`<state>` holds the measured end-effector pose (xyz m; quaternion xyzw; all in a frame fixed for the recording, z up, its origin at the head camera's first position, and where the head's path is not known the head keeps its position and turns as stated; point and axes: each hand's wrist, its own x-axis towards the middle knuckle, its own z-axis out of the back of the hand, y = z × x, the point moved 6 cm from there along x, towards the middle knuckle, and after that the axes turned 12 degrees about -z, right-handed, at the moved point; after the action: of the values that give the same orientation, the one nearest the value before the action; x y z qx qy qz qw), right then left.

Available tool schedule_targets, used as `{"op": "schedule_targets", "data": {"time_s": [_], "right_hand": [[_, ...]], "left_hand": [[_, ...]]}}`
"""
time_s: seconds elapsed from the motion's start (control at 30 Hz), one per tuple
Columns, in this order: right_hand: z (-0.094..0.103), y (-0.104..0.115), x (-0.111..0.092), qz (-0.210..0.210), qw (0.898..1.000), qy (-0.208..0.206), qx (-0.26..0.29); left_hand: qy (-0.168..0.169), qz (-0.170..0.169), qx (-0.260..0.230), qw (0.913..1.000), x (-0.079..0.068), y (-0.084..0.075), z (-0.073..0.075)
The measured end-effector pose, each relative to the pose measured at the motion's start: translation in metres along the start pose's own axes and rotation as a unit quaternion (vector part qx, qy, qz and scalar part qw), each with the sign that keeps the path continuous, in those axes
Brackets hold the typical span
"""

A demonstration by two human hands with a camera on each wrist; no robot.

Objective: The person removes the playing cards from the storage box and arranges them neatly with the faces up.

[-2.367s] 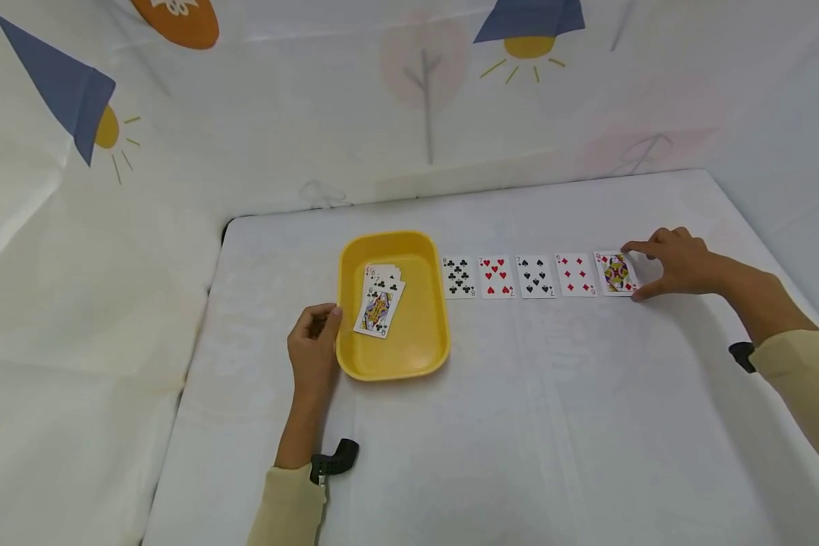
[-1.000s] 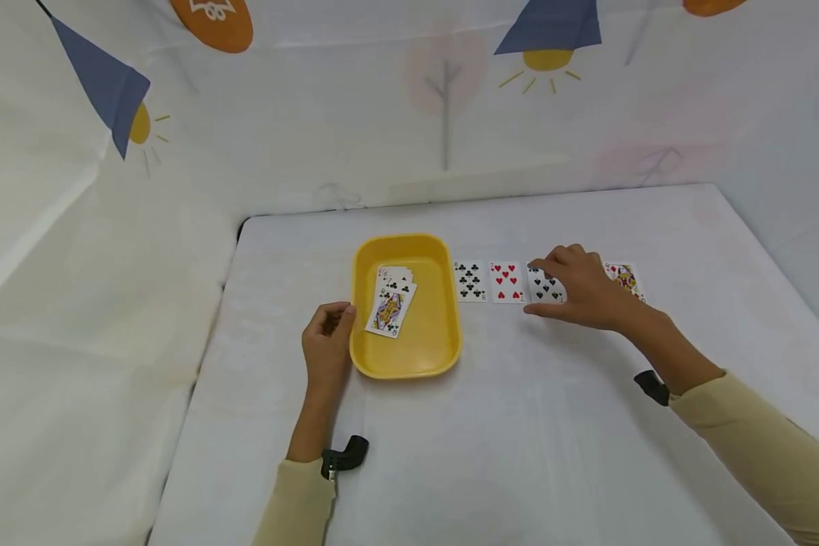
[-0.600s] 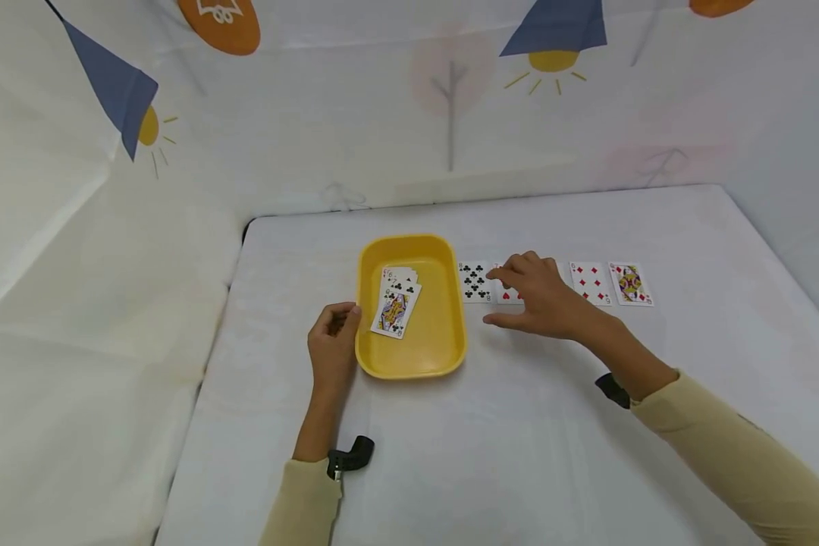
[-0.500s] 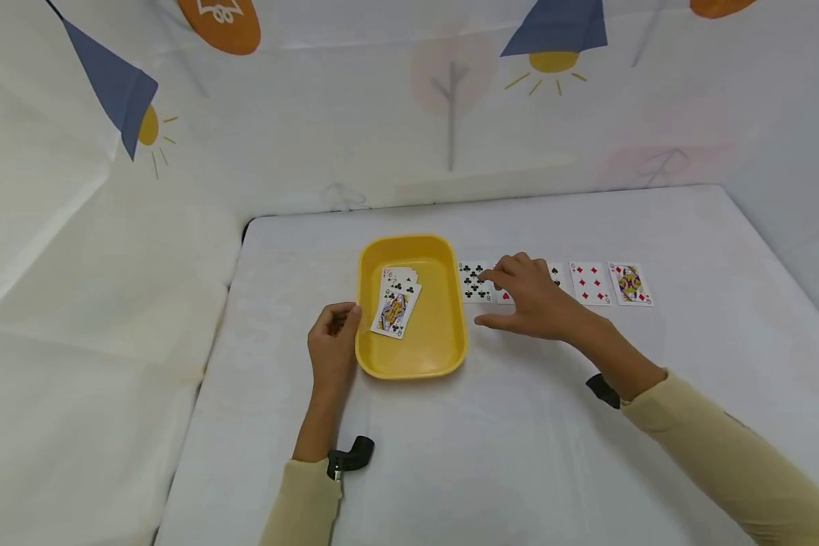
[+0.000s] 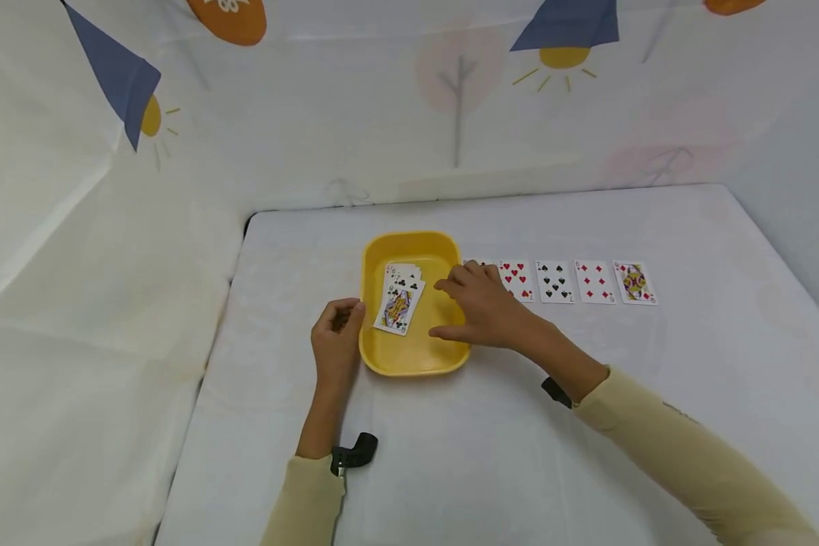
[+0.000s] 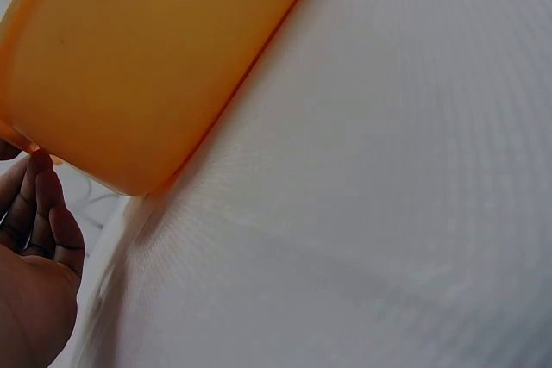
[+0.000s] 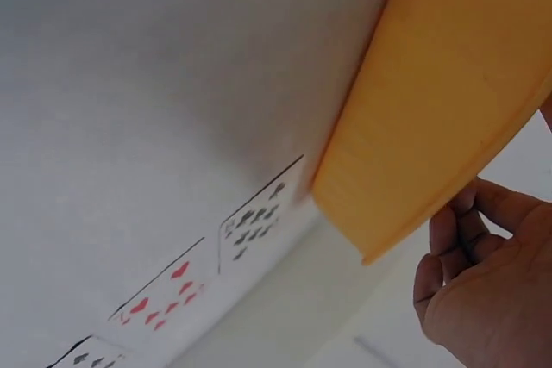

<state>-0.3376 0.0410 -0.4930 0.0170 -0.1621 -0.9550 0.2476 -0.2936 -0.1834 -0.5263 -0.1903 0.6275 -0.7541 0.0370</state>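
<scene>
My left hand (image 5: pixel 337 341) pinches the left rim of a yellow tray (image 5: pixel 409 356); in the left wrist view its fingertips (image 6: pixel 40 161) are at the rim. Inside the tray lies an overlapping pile of playing cards (image 5: pixel 397 307), a queen of clubs uppermost. Over the tray's right side reaches my right hand (image 5: pixel 487 311), thumb and fingers spread apart with nothing between them. It mostly hides the eight of clubs (image 7: pixel 254 226) in the head view. Rightward from there run the seven of hearts (image 5: pixel 516 280), seven of spades (image 5: pixel 555 282), six of diamonds (image 5: pixel 594 282) and queen of diamonds (image 5: pixel 635 283).
A white cloth covers the table (image 5: pixel 450 455). Behind it hangs a pale printed fabric wall (image 5: pixel 355 114), with another fabric side (image 5: pixel 75 318) at the left. The card row lies spaced out, face up, right of the tray.
My right hand has swept left from the queen of diamonds, above the card row, to the tray's right side. The cards lie as before. My left hand stays at the tray rim.
</scene>
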Motion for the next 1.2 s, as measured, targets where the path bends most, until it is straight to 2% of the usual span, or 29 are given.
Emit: {"op": "schedule_targets", "data": {"time_s": [0.27, 0.47, 0.67, 1.0, 1.2], "right_hand": [[-0.017, 0.018, 0.019, -0.026, 0.999, 0.030, -0.035], [-0.028, 0.022, 0.028, -0.041, 0.996, 0.036, -0.070], [-0.040, 0.024, 0.038, -0.063, 0.989, 0.065, -0.116], [-0.049, 0.027, 0.048, -0.089, 0.978, 0.083, -0.171], [-0.050, 0.030, 0.049, -0.085, 0.977, 0.080, -0.180]], "left_hand": [[-0.004, -0.006, 0.006, 1.0000, 0.000, -0.003, -0.001], [-0.002, -0.009, 0.000, 1.0000, 0.000, -0.002, -0.001], [-0.003, -0.012, -0.008, 0.9999, 0.000, -0.001, -0.001], [-0.003, -0.012, -0.003, 0.9999, 0.002, 0.005, -0.002], [-0.004, -0.020, -0.007, 0.9998, 0.002, 0.005, 0.001]]}}
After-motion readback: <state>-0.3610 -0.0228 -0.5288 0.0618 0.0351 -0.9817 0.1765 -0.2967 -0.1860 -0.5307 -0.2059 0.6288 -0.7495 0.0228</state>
